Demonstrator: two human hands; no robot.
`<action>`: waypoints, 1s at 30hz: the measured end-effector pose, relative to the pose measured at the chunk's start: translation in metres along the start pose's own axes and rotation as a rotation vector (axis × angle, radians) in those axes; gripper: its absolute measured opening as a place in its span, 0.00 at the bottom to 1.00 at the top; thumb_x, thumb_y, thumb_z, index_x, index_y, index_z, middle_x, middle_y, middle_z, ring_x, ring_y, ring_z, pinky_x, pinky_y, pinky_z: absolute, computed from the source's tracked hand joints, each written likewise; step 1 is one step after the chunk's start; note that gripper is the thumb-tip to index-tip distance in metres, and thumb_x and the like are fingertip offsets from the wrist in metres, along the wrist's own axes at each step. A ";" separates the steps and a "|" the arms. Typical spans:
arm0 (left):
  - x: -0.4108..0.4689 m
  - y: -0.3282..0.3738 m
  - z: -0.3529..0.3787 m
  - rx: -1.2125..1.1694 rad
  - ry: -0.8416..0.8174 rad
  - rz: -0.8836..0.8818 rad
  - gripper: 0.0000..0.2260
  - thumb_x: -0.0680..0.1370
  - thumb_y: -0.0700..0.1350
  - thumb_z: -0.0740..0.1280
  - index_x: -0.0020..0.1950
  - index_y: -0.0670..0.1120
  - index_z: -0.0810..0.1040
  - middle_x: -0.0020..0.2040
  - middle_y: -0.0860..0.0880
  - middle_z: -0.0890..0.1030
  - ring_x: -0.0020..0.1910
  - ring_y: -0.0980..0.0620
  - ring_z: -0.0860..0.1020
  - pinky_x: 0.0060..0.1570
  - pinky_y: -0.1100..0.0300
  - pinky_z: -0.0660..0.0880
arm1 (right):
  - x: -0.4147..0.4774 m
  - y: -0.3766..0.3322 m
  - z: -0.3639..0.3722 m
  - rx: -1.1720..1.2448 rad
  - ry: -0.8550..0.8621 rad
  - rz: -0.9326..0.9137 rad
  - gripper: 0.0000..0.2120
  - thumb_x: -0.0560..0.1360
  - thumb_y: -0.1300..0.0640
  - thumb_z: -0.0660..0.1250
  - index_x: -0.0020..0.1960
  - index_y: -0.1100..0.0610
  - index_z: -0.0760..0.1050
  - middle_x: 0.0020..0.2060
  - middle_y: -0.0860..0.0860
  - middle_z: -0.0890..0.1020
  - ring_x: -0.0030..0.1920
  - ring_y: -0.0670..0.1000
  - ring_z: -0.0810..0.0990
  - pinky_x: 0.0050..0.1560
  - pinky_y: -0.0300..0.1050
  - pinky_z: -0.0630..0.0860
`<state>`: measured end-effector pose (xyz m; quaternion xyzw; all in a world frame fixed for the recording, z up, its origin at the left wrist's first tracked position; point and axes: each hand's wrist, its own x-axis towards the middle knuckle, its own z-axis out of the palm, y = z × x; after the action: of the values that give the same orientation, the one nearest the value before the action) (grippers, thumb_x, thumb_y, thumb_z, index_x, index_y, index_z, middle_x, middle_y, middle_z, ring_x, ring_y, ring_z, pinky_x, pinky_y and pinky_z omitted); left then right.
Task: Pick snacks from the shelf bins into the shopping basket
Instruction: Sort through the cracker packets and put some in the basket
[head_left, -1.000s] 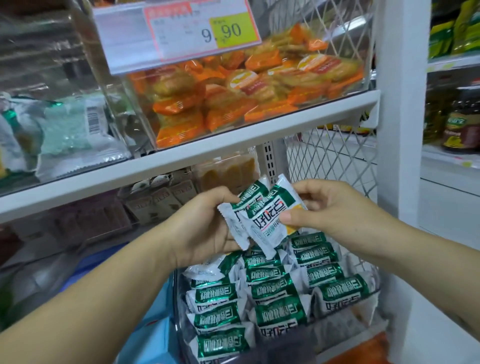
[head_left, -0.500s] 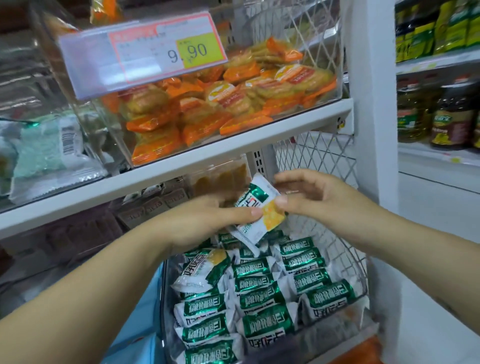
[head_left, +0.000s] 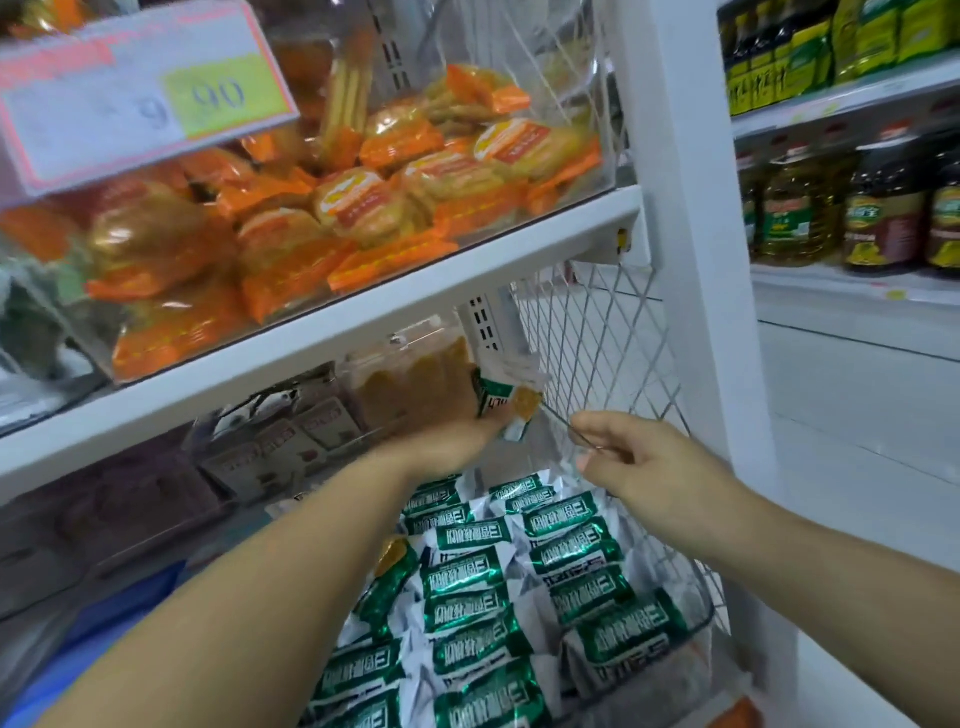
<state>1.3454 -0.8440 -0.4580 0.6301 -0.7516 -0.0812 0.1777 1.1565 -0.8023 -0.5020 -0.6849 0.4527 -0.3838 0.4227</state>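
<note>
Head view: nearest, the clear bin (head_left: 696, 631) on the lower shelf is piled with green-and-white snack packets (head_left: 483, 603). Above it the left hand (head_left: 457, 441) grips one such packet (head_left: 506, 402) just under the white shelf board (head_left: 363, 322), while the right hand (head_left: 644, 467) beside it is loosely curled and holds nothing. Farther up, orange snack packs (head_left: 363, 202) fill a clear bin behind a price tag (head_left: 140, 98).

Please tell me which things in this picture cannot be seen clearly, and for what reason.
- Shopping basket: nowhere in the head view.
- Price tag: motion blur leaves only "9" and "90" readable.
- Left hand: its fingers are hidden behind its back and the green packet it holds.
- Brown packs on the lower shelf: dim, blurred, print unreadable.
- Oil bottles: labels too small.
</note>
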 end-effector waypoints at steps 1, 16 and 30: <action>0.004 -0.008 0.001 0.085 0.042 0.012 0.17 0.79 0.52 0.63 0.64 0.49 0.63 0.47 0.56 0.69 0.48 0.58 0.71 0.53 0.75 0.60 | 0.001 0.002 0.000 0.001 -0.006 -0.002 0.18 0.79 0.57 0.63 0.68 0.49 0.70 0.47 0.28 0.71 0.40 0.21 0.68 0.40 0.13 0.59; 0.031 -0.050 0.014 0.355 -0.116 -0.108 0.35 0.74 0.62 0.66 0.74 0.50 0.56 0.69 0.46 0.65 0.67 0.45 0.66 0.65 0.47 0.67 | 0.003 0.011 0.000 -0.014 -0.080 -0.077 0.28 0.74 0.48 0.68 0.72 0.46 0.65 0.69 0.41 0.70 0.63 0.37 0.68 0.62 0.35 0.61; 0.039 -0.020 0.020 0.394 -0.282 -0.138 0.27 0.75 0.54 0.70 0.71 0.48 0.69 0.70 0.48 0.72 0.65 0.47 0.72 0.61 0.58 0.68 | 0.002 0.015 -0.002 -0.038 -0.104 -0.103 0.32 0.71 0.45 0.70 0.72 0.43 0.64 0.70 0.39 0.69 0.64 0.35 0.67 0.63 0.34 0.61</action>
<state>1.3505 -0.8881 -0.4771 0.6848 -0.7255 -0.0321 -0.0613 1.1512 -0.8085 -0.5146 -0.7343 0.4016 -0.3603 0.4120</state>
